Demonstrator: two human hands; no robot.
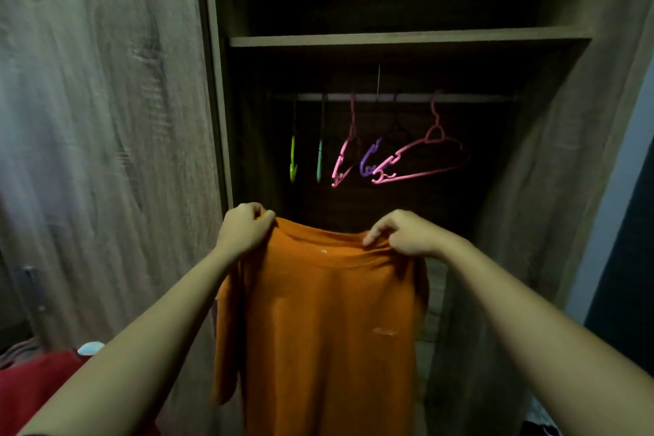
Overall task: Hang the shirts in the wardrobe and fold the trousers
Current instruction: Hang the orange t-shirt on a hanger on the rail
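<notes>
Head view: the left hand [244, 228] and right hand [407, 234] each pinch a shoulder of an orange shirt [325, 329], holding it up so it hangs flat in front of the open wardrobe [389, 40]. Behind it, coloured hangers [421, 159] hang on the rail [470, 97]. A red cloth [32, 389] lies at lower left.

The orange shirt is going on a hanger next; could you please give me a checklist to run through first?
1. Grip of left hand and right hand on the orange shirt at its shoulders: ok.
2. Shirt hangs flat, not bunched: ok.
3. Empty pink hanger on the rail: ok.
4. Open wardrobe ahead: ok.
5. Hanger inside the shirt: not ok.
6. Which side of the shirt faces out: cannot tell.
</notes>
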